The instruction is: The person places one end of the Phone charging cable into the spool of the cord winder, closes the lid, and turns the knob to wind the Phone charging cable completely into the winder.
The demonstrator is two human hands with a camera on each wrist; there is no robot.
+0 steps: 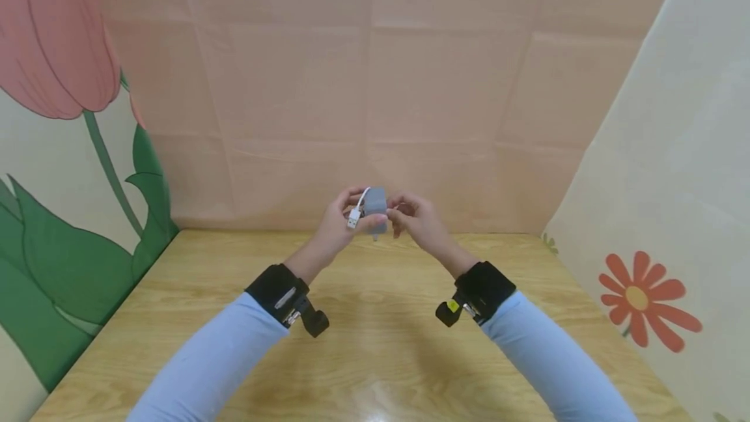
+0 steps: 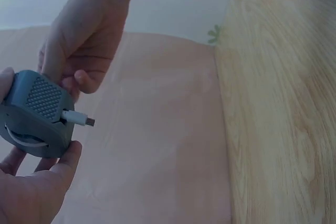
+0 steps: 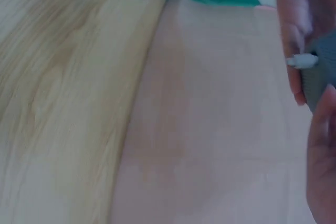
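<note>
My fingers (image 1: 375, 219) curl around a grey cable winder (image 1: 375, 208), both hands clamped on it above the wooden table (image 1: 375, 344). Its white USB plug (image 1: 354, 218) points toward my left hand (image 1: 336, 226); my right hand (image 1: 418, 220) pinches the opposite side.

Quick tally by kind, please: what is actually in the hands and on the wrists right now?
Grey cable case, held in both hands: 1
White cable connectors sticking out of it: 2, a USB plug and a small tip
Hands: 2, left hand and right hand
Black wrist cameras: 2, left and right
Total: 7
</note>
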